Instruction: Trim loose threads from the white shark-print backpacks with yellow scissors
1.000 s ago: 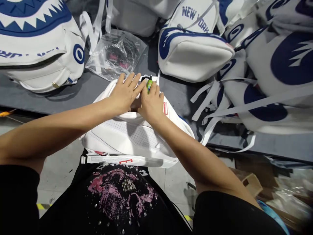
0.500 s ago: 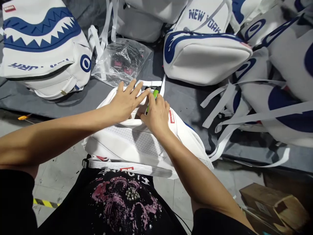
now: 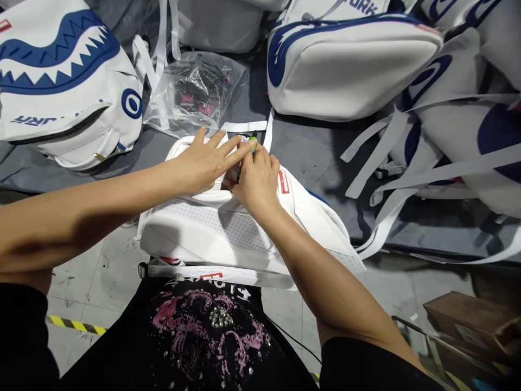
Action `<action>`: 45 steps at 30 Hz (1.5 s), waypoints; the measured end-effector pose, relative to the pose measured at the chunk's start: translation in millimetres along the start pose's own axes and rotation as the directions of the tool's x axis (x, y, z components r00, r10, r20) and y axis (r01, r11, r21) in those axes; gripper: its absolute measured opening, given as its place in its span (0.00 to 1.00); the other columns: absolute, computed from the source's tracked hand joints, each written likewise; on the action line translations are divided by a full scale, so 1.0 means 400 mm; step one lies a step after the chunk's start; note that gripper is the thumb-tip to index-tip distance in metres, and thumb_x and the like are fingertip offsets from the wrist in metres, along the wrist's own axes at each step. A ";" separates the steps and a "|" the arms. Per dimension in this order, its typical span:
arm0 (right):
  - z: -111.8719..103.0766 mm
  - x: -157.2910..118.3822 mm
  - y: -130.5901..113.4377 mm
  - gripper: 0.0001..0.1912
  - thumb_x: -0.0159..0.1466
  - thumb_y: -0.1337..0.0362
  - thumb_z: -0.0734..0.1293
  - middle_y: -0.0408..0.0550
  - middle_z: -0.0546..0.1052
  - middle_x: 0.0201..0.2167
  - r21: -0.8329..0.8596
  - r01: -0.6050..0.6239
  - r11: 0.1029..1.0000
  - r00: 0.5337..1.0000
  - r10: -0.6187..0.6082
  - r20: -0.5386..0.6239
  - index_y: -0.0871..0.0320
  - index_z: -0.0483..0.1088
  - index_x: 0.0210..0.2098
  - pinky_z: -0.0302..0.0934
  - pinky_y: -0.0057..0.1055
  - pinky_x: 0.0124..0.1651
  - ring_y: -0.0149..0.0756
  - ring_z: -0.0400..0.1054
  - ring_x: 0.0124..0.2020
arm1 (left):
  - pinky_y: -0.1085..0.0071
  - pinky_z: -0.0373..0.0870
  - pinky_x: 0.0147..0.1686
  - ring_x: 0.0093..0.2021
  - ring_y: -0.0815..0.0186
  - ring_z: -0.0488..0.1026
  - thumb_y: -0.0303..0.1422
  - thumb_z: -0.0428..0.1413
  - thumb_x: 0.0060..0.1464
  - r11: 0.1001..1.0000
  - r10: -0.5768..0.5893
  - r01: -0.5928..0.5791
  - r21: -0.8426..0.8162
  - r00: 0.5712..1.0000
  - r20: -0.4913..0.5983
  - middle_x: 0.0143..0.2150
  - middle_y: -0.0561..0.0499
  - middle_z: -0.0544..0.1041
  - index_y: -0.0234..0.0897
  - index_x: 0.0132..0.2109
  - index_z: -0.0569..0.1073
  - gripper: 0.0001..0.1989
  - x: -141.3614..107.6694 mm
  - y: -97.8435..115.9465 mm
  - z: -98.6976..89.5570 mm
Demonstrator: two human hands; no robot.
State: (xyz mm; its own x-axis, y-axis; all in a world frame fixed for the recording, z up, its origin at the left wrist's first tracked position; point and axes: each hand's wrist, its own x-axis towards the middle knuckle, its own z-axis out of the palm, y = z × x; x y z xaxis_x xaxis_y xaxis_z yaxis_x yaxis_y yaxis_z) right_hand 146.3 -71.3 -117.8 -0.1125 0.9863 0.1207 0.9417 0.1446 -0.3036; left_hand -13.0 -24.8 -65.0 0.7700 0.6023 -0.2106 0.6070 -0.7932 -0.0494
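Observation:
A white backpack lies across the near edge of the table, against my body, with its dotted mesh panel facing up. My left hand rests flat on its upper part, fingers spread, the fingertips reaching toward my other hand. Curled fingers of my right hand grip a small green-and-black tool, whose black tip points away from me; its lower part is hidden, so I cannot tell its exact kind. A red label is on the backpack, just right of my right hand.
A white backpack with a blue shark-mouth pattern lies at the left. Behind the work are a clear plastic bag and another white backpack. Several more with loose straps pile up at the right. Cardboard boxes stand lower right.
The view has shifted slightly, so the side backpacks sit farther outward. Both hands stay on the backpack; the green tool now shows its black tip and less of its green body.

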 end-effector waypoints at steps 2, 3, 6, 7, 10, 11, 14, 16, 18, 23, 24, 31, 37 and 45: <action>0.001 0.001 0.000 0.42 0.61 0.65 0.68 0.70 0.60 0.68 0.005 -0.005 1.000 1.000 0.005 0.000 0.64 0.52 0.71 0.47 0.59 0.66 0.60 0.52 0.69 | 0.38 0.43 0.68 0.74 0.37 0.44 0.38 0.55 0.59 1.000 0.008 -0.008 0.003 1.000 0.002 0.77 0.36 0.46 0.40 0.76 0.30 0.51 0.001 -0.003 -0.001; 0.001 0.001 -0.001 0.41 0.60 0.65 0.68 0.69 0.60 0.68 0.007 -0.009 1.000 1.000 0.009 0.000 0.64 0.52 0.71 0.47 0.59 0.66 0.60 0.52 0.69 | 0.38 0.43 0.68 0.75 0.37 0.43 0.39 0.58 0.57 1.000 0.004 -0.005 0.019 1.000 0.008 0.77 0.36 0.45 0.40 0.76 0.30 0.53 0.002 -0.002 -0.002; 0.002 0.003 -0.002 0.41 0.60 0.66 0.68 0.70 0.60 0.67 0.012 -0.022 1.000 1.000 0.022 -0.001 0.65 0.53 0.70 0.47 0.59 0.66 0.60 0.53 0.68 | 0.36 0.46 0.66 0.74 0.36 0.43 0.37 0.64 0.51 0.993 -0.055 0.052 0.105 0.998 0.034 0.76 0.31 0.43 0.37 0.76 0.32 0.59 0.005 0.012 -0.007; 0.002 0.003 -0.002 0.41 0.60 0.66 0.68 0.70 0.60 0.67 0.013 -0.024 1.000 1.000 0.024 0.000 0.66 0.53 0.70 0.47 0.58 0.66 0.60 0.53 0.68 | 0.36 0.48 0.66 0.74 0.36 0.45 0.36 0.64 0.51 0.990 -0.076 0.071 0.125 0.996 0.037 0.76 0.30 0.44 0.36 0.76 0.32 0.59 0.005 0.018 -0.009; 0.001 0.003 -0.002 0.40 0.61 0.66 0.68 0.71 0.60 0.67 0.016 -0.019 1.000 1.000 0.019 0.003 0.67 0.54 0.70 0.47 0.57 0.66 0.59 0.52 0.69 | 0.39 0.49 0.66 0.73 0.37 0.50 0.36 0.60 0.57 0.988 -0.097 0.095 0.118 0.995 0.012 0.75 0.30 0.49 0.36 0.76 0.33 0.53 0.003 0.034 -0.012; 0.001 0.003 -0.001 0.40 0.61 0.66 0.68 0.71 0.60 0.67 0.018 -0.015 1.000 1.000 0.015 0.002 0.66 0.54 0.70 0.47 0.57 0.66 0.59 0.52 0.69 | 0.39 0.49 0.66 0.73 0.37 0.50 0.36 0.57 0.59 0.990 -0.094 0.093 0.105 0.996 0.002 0.75 0.31 0.50 0.36 0.76 0.33 0.50 0.002 0.036 -0.012; 0.001 0.002 0.000 0.40 0.61 0.65 0.68 0.71 0.60 0.67 0.021 -0.011 1.000 1.000 0.011 0.002 0.65 0.53 0.70 0.47 0.59 0.66 0.60 0.52 0.69 | 0.38 0.46 0.67 0.73 0.36 0.48 0.35 0.54 0.61 0.995 -0.072 0.072 0.076 0.997 -0.004 0.75 0.32 0.50 0.37 0.76 0.33 0.47 -0.001 0.031 -0.009; 0.001 0.002 0.000 0.39 0.62 0.65 0.68 0.71 0.60 0.67 0.019 -0.018 1.000 1.000 0.018 0.008 0.66 0.54 0.70 0.47 0.59 0.66 0.60 0.52 0.69 | 0.36 0.44 0.67 0.74 0.35 0.46 0.35 0.53 0.61 0.997 -0.041 0.041 0.062 0.999 -0.001 0.75 0.33 0.49 0.38 0.76 0.32 0.47 0.000 0.022 -0.005; 0.000 0.003 0.000 0.39 0.62 0.64 0.68 0.71 0.60 0.68 0.017 -0.024 1.000 1.000 0.024 0.012 0.66 0.54 0.69 0.47 0.59 0.66 0.60 0.52 0.69 | 0.35 0.43 0.67 0.74 0.35 0.45 0.34 0.52 0.62 0.998 -0.021 0.021 0.054 1.000 -0.001 0.76 0.33 0.48 0.38 0.76 0.31 0.47 0.001 0.014 -0.002; -0.003 0.003 -0.003 0.38 0.63 0.64 0.68 0.71 0.60 0.67 0.012 -0.021 1.000 1.000 0.021 0.012 0.65 0.54 0.69 0.47 0.59 0.66 0.59 0.52 0.69 | 0.35 0.44 0.67 0.74 0.36 0.46 0.33 0.52 0.61 0.999 -0.029 0.030 0.046 0.999 -0.015 0.75 0.34 0.49 0.39 0.76 0.31 0.47 -0.002 0.015 -0.006; -0.003 0.001 -0.003 0.38 0.63 0.64 0.68 0.71 0.60 0.67 0.007 -0.024 1.000 1.000 0.024 0.007 0.65 0.54 0.69 0.47 0.59 0.66 0.59 0.52 0.69 | 0.36 0.45 0.67 0.74 0.36 0.46 0.32 0.52 0.61 0.998 -0.040 0.041 0.047 0.999 -0.021 0.75 0.34 0.50 0.39 0.76 0.32 0.46 -0.003 0.018 -0.009; -0.016 -0.017 0.002 0.40 0.60 0.65 0.68 0.69 0.62 0.66 -0.005 -0.026 1.000 1.000 0.026 -0.013 0.64 0.54 0.69 0.48 0.61 0.66 0.60 0.54 0.68 | 0.36 0.49 0.66 0.74 0.37 0.45 0.30 0.52 0.61 0.993 -0.094 0.097 0.072 0.995 -0.038 0.75 0.32 0.51 0.35 0.76 0.40 0.42 -0.012 0.035 -0.020; -0.016 -0.016 0.011 0.40 0.60 0.67 0.65 0.69 0.62 0.65 -0.021 -0.017 1.000 1.000 0.018 0.020 0.62 0.50 0.70 0.48 0.63 0.65 0.61 0.54 0.67 | 0.38 0.46 0.67 0.75 0.35 0.42 0.37 0.55 0.60 0.994 -0.107 0.106 -0.021 0.993 -0.054 0.76 0.34 0.49 0.37 0.76 0.35 0.48 -0.008 0.029 -0.003; 0.008 -0.010 0.028 0.44 0.57 0.67 0.66 0.70 0.62 0.66 -0.057 -0.014 0.998 1.000 0.015 0.017 0.63 0.49 0.70 0.49 0.63 0.64 0.62 0.54 0.67 | 0.37 0.41 0.68 0.75 0.36 0.41 0.43 0.62 0.55 0.997 -0.082 0.081 -0.016 0.992 -0.098 0.76 0.34 0.47 0.39 0.76 0.35 0.55 0.016 0.021 0.023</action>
State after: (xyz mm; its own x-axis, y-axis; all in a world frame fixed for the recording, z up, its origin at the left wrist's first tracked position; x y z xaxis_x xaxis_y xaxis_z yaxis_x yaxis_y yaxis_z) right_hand 156.2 -73.2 -124.9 -0.1035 0.9895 0.1004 0.9597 0.1259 -0.2514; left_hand -4.9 -28.3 -75.8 0.7331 0.6714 -0.1089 0.6704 -0.7403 -0.0511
